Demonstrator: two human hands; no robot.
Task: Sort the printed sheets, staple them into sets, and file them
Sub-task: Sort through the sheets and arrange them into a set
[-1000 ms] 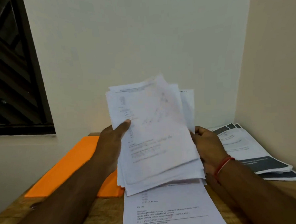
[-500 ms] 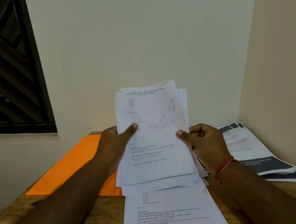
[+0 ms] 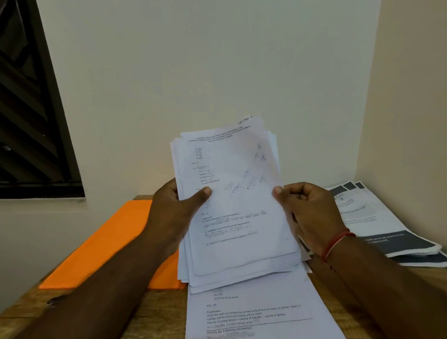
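Observation:
I hold a loose stack of printed sheets (image 3: 234,207) upright above the wooden table (image 3: 153,326). My left hand (image 3: 175,213) grips the stack's left edge, thumb laid across the front page. My right hand (image 3: 310,211) pinches the right edge of the top sheet between thumb and curled fingers. The front page carries printed maths questions and handwritten notes. Another printed sheet (image 3: 258,320) lies flat on the table below the stack, near the front edge.
An orange file folder (image 3: 104,243) lies on the table at the left. A pile of printed booklets with dark grey bands (image 3: 391,228) sits at the right, against the side wall. The back wall is close behind; a dark window (image 3: 19,102) is at upper left.
The stack has swung upright and squared up. My right hand came from behind the sheets to the right edge and now pinches the top sheet. The left hand kept its grip.

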